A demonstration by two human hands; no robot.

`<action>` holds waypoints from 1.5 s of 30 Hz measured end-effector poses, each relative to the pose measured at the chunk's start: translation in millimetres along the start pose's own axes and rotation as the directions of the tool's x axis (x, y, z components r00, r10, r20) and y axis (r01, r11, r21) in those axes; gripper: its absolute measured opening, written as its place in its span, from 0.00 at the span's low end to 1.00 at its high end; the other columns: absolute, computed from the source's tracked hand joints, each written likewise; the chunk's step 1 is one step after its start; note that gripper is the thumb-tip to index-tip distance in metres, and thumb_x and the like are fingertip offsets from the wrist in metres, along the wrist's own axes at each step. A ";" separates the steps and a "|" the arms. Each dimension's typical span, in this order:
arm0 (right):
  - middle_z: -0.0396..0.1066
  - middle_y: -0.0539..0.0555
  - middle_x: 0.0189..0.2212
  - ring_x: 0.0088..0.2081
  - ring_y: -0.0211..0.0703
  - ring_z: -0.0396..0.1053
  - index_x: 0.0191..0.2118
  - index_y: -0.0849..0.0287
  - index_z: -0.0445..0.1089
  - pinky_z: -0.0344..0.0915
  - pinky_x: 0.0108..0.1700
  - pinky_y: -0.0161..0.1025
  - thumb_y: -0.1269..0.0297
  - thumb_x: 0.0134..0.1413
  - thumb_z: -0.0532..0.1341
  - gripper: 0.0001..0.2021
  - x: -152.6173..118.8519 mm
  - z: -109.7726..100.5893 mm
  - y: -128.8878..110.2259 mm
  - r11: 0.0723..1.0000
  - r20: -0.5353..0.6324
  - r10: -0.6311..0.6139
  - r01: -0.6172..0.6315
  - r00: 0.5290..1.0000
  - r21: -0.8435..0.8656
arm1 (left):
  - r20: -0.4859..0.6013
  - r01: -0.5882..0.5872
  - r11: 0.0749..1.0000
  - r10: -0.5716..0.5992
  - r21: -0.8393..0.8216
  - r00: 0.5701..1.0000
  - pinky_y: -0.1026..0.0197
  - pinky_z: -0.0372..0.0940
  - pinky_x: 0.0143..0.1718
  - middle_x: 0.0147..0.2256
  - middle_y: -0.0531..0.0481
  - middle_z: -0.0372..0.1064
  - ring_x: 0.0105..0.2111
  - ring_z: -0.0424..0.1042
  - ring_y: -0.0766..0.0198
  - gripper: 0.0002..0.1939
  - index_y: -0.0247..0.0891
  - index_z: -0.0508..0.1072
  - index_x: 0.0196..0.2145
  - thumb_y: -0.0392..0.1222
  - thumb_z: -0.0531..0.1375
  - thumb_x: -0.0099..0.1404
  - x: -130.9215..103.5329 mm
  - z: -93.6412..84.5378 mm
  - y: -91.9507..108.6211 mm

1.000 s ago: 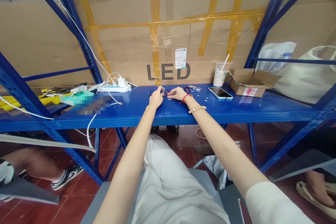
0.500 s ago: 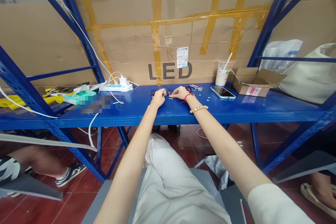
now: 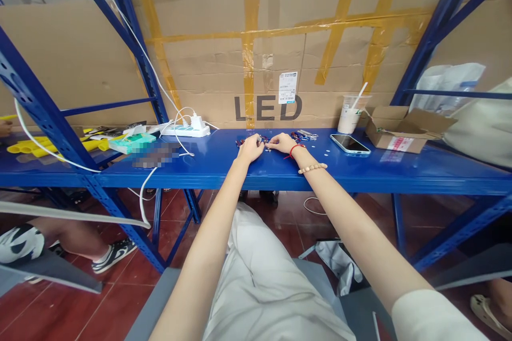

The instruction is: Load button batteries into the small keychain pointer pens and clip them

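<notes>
My left hand (image 3: 251, 148) rests over the blue shelf top, its fingers closed on a small piece too hidden to name. Close on its right, my right hand (image 3: 281, 143) has thumb and fingers pinched together at the same spot; whatever is between them is too small to make out. Around and behind both hands lie small red, blue and metallic pieces (image 3: 302, 136), which look like little clips or trinkets. Several tiny pale discs (image 3: 326, 153) are scattered to the right of my right hand.
A phone (image 3: 350, 144), a drink cup with straw (image 3: 350, 114) and an open cardboard box (image 3: 402, 130) stand to the right. A white power strip (image 3: 186, 129) with cables is at the left. Behind rises a large cardboard sheet (image 3: 200, 74). Blue uprights (image 3: 120, 213) frame the shelf.
The whole view has shifted, so everything appears a little further right. Both hands stay close together over the small pieces, with only slight finger movement.
</notes>
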State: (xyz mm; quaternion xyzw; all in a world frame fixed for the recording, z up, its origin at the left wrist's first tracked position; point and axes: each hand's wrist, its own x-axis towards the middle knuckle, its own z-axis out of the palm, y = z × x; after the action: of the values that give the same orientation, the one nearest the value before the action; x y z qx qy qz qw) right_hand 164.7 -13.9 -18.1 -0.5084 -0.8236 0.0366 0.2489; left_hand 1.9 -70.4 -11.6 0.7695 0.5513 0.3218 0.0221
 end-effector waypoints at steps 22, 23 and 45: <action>0.76 0.55 0.30 0.31 0.41 0.72 0.35 0.64 0.76 0.67 0.33 0.31 0.62 0.45 0.64 0.12 -4.4 -3.7 -7.8 0.980 -0.033 0.024 -0.017 0.999 0.200 | -0.022 0.115 0.993 -0.115 0.000 0.993 0.58 0.63 0.38 0.41 0.45 0.70 0.41 0.68 0.57 0.06 0.40 0.64 0.37 0.39 0.49 0.63 -0.8 -2.3 1.3; 0.76 0.55 0.30 0.31 0.41 0.72 0.35 0.63 0.76 0.67 0.33 0.31 0.61 0.45 0.64 0.12 -4.2 -3.7 -7.4 0.979 -0.038 0.026 -0.018 0.999 0.202 | -0.022 0.113 0.994 -0.113 0.003 0.993 0.59 0.63 0.38 0.40 0.46 0.70 0.41 0.68 0.57 0.06 0.40 0.64 0.36 0.40 0.49 0.63 -0.7 -2.4 1.6; 0.76 0.56 0.29 0.31 0.42 0.72 0.30 0.62 0.77 0.64 0.33 0.32 0.58 0.49 0.61 0.12 -1.4 -3.0 -2.5 0.997 -0.074 0.070 -0.068 0.995 0.021 | -0.067 0.145 0.989 -0.142 0.036 0.988 0.60 0.61 0.39 0.40 0.46 0.71 0.43 0.68 0.56 0.09 0.39 0.68 0.28 0.41 0.51 0.61 2.1 -2.8 -0.4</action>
State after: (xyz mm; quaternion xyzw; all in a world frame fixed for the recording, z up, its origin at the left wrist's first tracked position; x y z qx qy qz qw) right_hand 164.6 -16.9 -15.2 -0.5352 -0.7953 0.0340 0.2828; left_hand 0.5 -69.4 -8.6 0.7172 0.6121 0.3328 0.0116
